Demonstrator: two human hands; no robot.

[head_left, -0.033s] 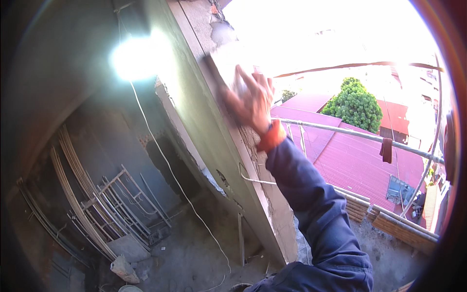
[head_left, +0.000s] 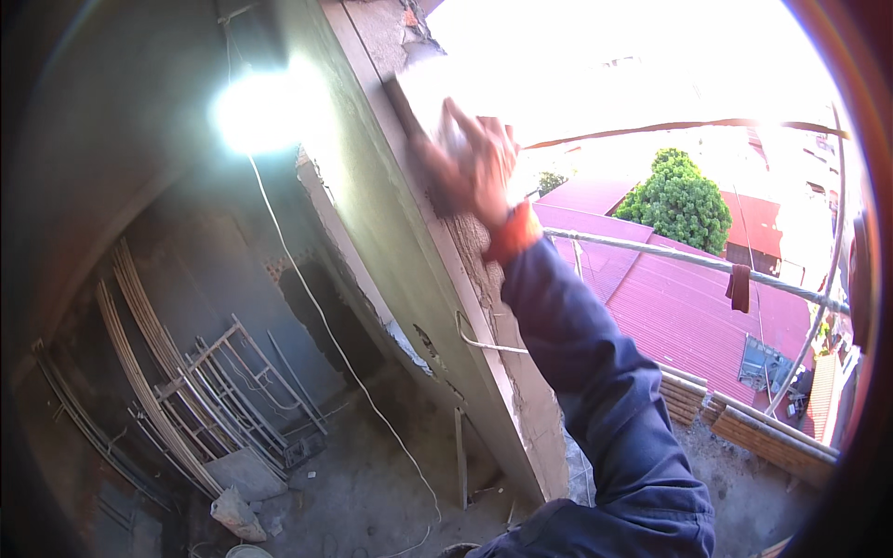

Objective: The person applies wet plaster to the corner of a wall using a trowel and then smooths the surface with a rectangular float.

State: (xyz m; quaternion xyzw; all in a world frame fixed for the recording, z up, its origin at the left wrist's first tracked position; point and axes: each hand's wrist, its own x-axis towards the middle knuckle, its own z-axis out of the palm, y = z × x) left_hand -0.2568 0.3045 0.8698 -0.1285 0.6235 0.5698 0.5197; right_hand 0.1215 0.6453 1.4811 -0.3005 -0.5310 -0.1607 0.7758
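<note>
My right hand (head_left: 479,167), in a dark blue sleeve with an orange cuff (head_left: 513,232), is raised to the narrow end face of a wall (head_left: 498,316). It grips a flat plastering float (head_left: 402,104), pressed to or very close against that face. Motion and glare blur the float, and its handle is hidden behind my fingers. Fresh-looking rough plaster (head_left: 465,246) shows below the hand, and broken, uneven patches lie above it. My left hand is out of view.
A glaring lamp (head_left: 265,112) hangs at left, its white cable (head_left: 321,321) trailing to the floor. Long poles and a metal frame (head_left: 233,381) lean in the dim room. Outside, a horizontal rail (head_left: 688,259) crosses before red roofs (head_left: 670,316) and a tree (head_left: 677,200).
My right hand and the float have slid a little up and to the left along the wall's end face. The forearm has shifted with them.
</note>
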